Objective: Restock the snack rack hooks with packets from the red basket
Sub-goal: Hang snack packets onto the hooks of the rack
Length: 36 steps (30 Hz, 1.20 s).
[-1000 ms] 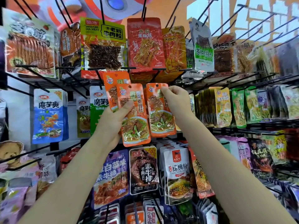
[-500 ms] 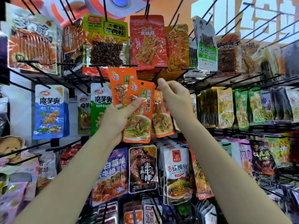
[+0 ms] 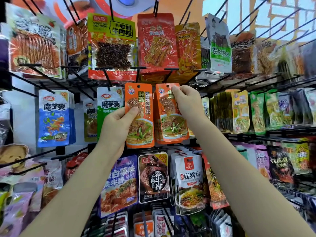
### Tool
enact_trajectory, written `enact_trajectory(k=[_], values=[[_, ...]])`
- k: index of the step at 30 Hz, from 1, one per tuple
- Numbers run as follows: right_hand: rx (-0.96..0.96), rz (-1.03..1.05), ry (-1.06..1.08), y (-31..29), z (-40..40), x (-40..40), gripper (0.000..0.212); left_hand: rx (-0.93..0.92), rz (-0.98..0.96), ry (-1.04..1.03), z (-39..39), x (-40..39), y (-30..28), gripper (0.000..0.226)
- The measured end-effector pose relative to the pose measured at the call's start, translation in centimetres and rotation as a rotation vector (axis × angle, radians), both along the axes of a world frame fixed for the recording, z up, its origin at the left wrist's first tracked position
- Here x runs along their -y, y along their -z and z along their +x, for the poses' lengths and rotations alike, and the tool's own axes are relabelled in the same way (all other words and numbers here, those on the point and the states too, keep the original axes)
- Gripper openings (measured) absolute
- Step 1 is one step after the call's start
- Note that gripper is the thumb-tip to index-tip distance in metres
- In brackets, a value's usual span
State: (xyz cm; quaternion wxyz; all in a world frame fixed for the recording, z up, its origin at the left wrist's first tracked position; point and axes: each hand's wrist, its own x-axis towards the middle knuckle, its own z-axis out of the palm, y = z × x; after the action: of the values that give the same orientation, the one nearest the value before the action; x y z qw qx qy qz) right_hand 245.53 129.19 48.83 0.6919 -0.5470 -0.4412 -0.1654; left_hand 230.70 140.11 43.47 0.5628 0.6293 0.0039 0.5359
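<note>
Now the two orange packets have parted: half a second ago the left one overlapped the right, and they hang side by side. Left hand [image 3: 116, 129] grips the left orange packet [image 3: 139, 115] along its left edge, thumb pressed across the front, upright, hole at the top. Right hand [image 3: 187, 101] pinches the top corner of the right orange packet [image 3: 171, 117], just under a black hook [image 3: 168, 75]. Below them hangs a dark beef-strip packet [image 3: 153, 177]. Red basket: out of view.
</note>
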Motion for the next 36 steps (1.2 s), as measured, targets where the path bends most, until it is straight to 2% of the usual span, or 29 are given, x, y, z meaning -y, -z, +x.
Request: enact_trajectory(k=[6,10,16,20,23,26,29,31,32,36], values=[[0.005,0.004,0.052,0.7,0.8,0.5,0.044,0.001,0.021,-0.007,0.0,0.3,-0.4,0.013],[-0.014,0.012,0.006,0.5,0.7,0.7,0.050,-0.025,0.048,0.001,0.5,0.6,-0.5,0.010],[-0.013,0.008,-0.019,0.1,0.5,0.8,0.047,-0.047,0.018,0.017,0.9,0.8,-0.2,0.009],[-0.018,-0.026,0.006,0.1,0.7,0.4,0.035,-0.044,0.008,0.021,0.9,0.8,-0.3,0.010],[0.049,-0.037,0.110,0.6,0.9,0.2,0.033,-0.038,0.018,0.017,1.0,0.9,-0.5,0.009],[0.144,0.091,0.286,0.9,0.4,0.9,0.024,-0.031,0.035,-0.002,1.1,0.7,-0.5,0.009],[0.135,0.104,0.073,0.9,-0.4,1.4,0.035,-0.049,0.070,0.005,1.4,1.2,-0.9,0.007],[0.138,0.016,-0.031,0.8,-0.7,1.1,0.036,-0.049,0.150,-0.009,1.9,1.8,-1.3,0.010],[0.137,-0.001,-0.036,0.7,-0.6,1.0,0.033,-0.051,0.242,-0.083,2.1,2.0,-1.4,0.014],[0.040,0.022,-0.016,0.1,0.7,0.7,0.033,-0.078,0.967,-0.800,2.6,1.4,-1.8,0.069]])
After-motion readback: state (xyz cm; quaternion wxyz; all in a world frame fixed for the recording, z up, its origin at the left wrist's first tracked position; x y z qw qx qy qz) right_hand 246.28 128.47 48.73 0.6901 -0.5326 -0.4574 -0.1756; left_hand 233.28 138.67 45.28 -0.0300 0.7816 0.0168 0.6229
